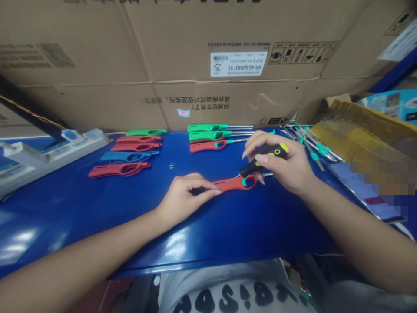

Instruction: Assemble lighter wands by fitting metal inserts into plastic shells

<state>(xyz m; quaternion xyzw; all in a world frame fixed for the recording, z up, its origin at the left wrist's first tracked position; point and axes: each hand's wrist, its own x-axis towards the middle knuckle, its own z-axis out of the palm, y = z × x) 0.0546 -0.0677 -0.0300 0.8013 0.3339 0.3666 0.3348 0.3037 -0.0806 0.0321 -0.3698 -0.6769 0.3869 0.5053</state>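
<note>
My right hand (286, 163) grips a screwdriver (263, 161) with a black and yellow handle, its thin shaft slanting down to the left. The shaft's tip meets the pinched fingertips of my left hand (187, 193); whatever is between them is too small to make out. Under the shaft lies a red-orange gas lighter (230, 184) with a teal trigger and a metal tube pointing right. My left hand covers its handle end. A few tiny screws (171, 166) lie on the blue table (208, 226), left of the lighter and beyond my left hand.
Green lighters (208, 135) and a red lighter (208, 146) with tubes lie farther back. Tubeless lighter bodies (120, 169) lie at left, near a power strip (65, 156). Loose metal tubes (314, 150), a phone (366, 191) and yellow-taped packaging (361, 134) are right; a carton (182, 52) stands behind.
</note>
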